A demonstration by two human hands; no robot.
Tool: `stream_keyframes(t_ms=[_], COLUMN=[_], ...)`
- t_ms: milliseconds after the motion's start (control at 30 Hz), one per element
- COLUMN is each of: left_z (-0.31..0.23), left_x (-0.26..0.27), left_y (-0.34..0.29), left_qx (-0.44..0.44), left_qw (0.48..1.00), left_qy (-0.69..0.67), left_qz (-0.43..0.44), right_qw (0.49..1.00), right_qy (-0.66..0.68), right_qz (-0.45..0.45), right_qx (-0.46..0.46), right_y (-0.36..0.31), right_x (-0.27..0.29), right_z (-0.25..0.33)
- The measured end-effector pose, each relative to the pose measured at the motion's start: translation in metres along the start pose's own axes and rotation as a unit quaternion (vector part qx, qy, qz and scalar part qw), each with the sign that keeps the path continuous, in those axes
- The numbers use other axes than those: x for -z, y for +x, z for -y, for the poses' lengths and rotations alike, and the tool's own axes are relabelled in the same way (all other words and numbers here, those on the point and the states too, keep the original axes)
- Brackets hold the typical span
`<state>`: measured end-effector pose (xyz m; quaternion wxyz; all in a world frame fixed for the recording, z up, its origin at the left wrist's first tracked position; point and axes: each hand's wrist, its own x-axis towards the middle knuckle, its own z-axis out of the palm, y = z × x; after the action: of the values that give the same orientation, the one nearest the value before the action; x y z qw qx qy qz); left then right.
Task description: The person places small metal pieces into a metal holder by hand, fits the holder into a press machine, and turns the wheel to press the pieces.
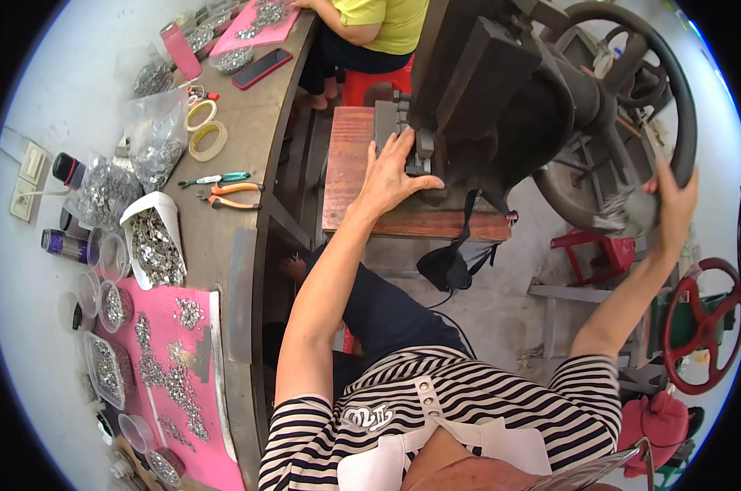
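Note:
My left hand point(389, 174) lies on the metal die block point(424, 144) at the foot of a dark press point(493, 90). Its fingers are stretched out and its thumb points right, apart from them. Over on the right, my right hand point(675, 196) is closed around the rim of the press's large black handwheel point(688, 106). A grey cloth point(637, 213) hangs on the rim beside those fingers. The press stands on a reddish wooden table point(350, 155). Whatever lies under my left fingertips is hidden.
On the left, a long bench point(248, 164) holds orange-handled pliers point(231, 196), tape rolls point(208, 141), a white scoop-shaped container point(154, 237) of small metal parts and a pink mat point(125, 327). A co-worker in a yellow top point(379, 24) sits beyond. A red handwheel point(704, 321) stands right.

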<state>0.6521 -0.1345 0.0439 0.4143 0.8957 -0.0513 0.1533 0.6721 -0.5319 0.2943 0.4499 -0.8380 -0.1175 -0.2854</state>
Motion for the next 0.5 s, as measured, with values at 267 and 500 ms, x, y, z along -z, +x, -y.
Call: stream_keyframes(t_ms=[267,500], left_z=[0.003,0.002], left_x=[-0.003,0.003], left_y=[-0.003,0.009], left_qx=[0.009,-0.007], left_qw=[1.000,1.000], left_qy=[-0.015,0.021], left_qz=[0.002,0.001], right_qw=[0.990,0.981], right_qy=[-0.021,0.005], right_qz=[0.139,-0.175], right_qx=[0.004,0.086], right_y=[0.131,-0.033], right_x=[-0.003,-0.034], right_z=[0.047,-0.047])
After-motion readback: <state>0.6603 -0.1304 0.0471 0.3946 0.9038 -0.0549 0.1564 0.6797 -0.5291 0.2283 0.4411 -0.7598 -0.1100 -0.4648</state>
